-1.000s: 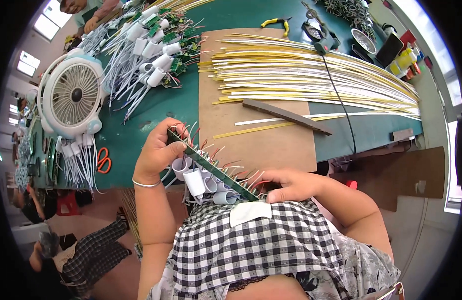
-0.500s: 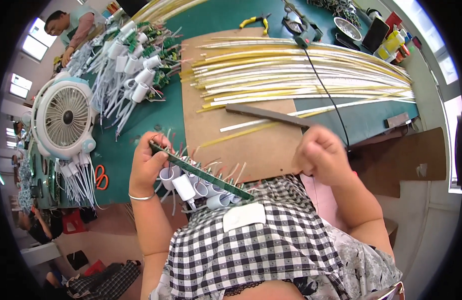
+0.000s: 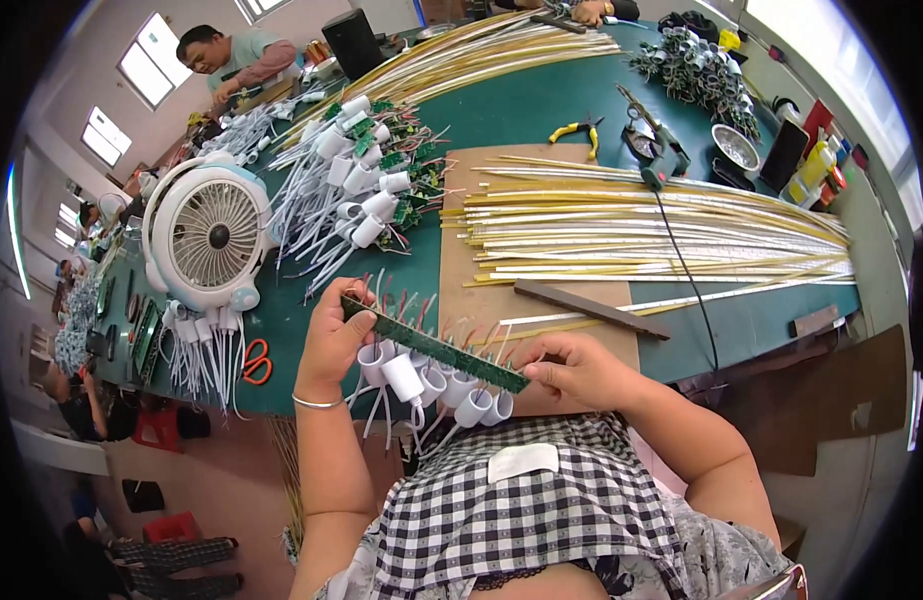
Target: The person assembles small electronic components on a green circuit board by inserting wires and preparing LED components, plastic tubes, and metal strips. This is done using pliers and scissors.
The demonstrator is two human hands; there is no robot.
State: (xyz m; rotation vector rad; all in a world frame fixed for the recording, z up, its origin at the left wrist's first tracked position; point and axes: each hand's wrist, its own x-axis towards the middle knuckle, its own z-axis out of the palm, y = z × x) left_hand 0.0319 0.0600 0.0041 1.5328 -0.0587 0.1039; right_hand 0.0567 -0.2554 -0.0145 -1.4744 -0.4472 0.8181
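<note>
Head view: green circuit strip [image 3: 437, 347] held up over near L part of brown sheet [image 3: 482, 300], L end farther from the body than R. L hand [image 3: 329, 340] pinches its L end. R hand [image 3: 572, 368] at its R end, thumb & fingertips close together; can't tell if they grip strip or a wire. White cylinders [image 3: 402, 378] w/ cords hang below strip; red & white wires [image 3: 387, 287] stick up along its far side. Yellow & white slats [image 3: 642, 230] lie across sheet & past its R edge, dark bar [image 3: 590, 309] angled on nearer side. Parts pile [image 3: 357, 180] just L of sheet, fan [image 3: 217, 235] farther L; yellow-handled pliers [image 3: 572, 130] by far edge.
</note>
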